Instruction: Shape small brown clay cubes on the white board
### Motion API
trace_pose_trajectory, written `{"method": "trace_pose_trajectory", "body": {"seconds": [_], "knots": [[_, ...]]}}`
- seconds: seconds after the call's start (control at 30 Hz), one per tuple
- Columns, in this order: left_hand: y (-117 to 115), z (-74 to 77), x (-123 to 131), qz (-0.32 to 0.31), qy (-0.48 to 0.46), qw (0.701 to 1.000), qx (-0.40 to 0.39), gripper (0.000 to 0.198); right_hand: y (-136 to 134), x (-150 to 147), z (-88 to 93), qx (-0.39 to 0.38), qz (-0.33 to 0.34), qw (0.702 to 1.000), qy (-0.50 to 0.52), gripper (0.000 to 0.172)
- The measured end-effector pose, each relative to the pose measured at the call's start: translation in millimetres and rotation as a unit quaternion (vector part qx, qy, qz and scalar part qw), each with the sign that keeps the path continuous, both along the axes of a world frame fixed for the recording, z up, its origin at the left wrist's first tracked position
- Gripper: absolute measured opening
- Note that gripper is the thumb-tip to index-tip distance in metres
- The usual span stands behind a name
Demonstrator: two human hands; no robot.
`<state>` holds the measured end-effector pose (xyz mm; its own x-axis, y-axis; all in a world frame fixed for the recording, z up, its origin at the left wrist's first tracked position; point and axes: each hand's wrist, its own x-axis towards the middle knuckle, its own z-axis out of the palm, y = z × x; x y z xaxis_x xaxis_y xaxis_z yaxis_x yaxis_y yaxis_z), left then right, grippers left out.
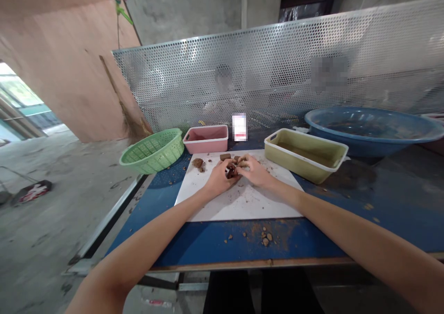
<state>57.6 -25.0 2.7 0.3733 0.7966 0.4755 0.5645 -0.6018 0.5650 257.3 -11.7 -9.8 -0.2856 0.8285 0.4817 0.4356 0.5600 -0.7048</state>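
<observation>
Both my hands meet over the far part of a white board (pixel 239 203) that lies on the blue table (pixel 347 217). My left hand (pixel 219 177) and my right hand (pixel 255 169) are closed together on a small brown clay lump (pixel 231 171) held between the fingers. More brown clay pieces lie on the board: one lump (pixel 198 163) to the left of my hands and a flat piece (pixel 225 157) just beyond them. Clay smears mark the board under my hands.
Along the table's far side stand a green basket (pixel 152 150), a pink tub (pixel 206 138), a small white box (pixel 239 126), a yellow-green tub (pixel 305 154) and a big blue basin (pixel 373 129). A perforated metal sheet (pixel 277 69) rises behind. Clay crumbs (pixel 265 237) lie near the front edge.
</observation>
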Motion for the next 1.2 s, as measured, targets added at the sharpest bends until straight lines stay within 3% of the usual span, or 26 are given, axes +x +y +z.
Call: {"method": "trace_pose_trajectory", "body": {"seconds": [0.17, 0.3, 0.47, 0.6, 0.73, 0.9, 1.03, 1.2], "knots": [[0.8, -1.1, -0.4, 0.001, -0.002, 1.0, -0.002, 0.053, 1.6, 0.8, -1.2, 0.006, -0.058, 0.998, 0.023, 0.021], [1.7, -1.4, -0.7, 0.001, 0.004, 1.0, 0.002, 0.053, 2.4, 1.3, -1.7, 0.0, -0.007, 1.0, 0.017, 0.021], [0.5, -0.1, -0.6, -0.002, 0.0, 1.0, -0.011, 0.052, 2.0, 2.1, -1.6, -0.009, -0.06, 0.998, 0.02, 0.026], [0.7, -1.1, -0.8, 0.0, -0.001, 1.0, -0.009, 0.052, 3.6, 2.0, -3.0, -0.007, -0.024, 1.0, 0.008, 0.025], [1.5, -1.6, -1.1, -0.003, -0.003, 1.0, -0.006, 0.053, 5.6, 2.0, -5.2, -0.005, -0.061, 0.998, 0.009, 0.023], [1.3, -1.1, -1.1, -0.004, -0.003, 1.0, -0.007, 0.051, 4.8, 2.0, -5.3, -0.003, -0.027, 1.0, -0.015, 0.02], [1.2, -1.3, -1.0, -0.004, -0.004, 1.0, -0.004, 0.053, 3.8, 2.0, -3.7, 0.002, -0.071, 0.997, -0.018, 0.022], [0.6, -1.1, -0.9, -0.004, -0.009, 1.0, -0.007, 0.051, 1.8, 0.6, -2.2, 0.002, -0.041, 0.999, -0.03, 0.021]]}}
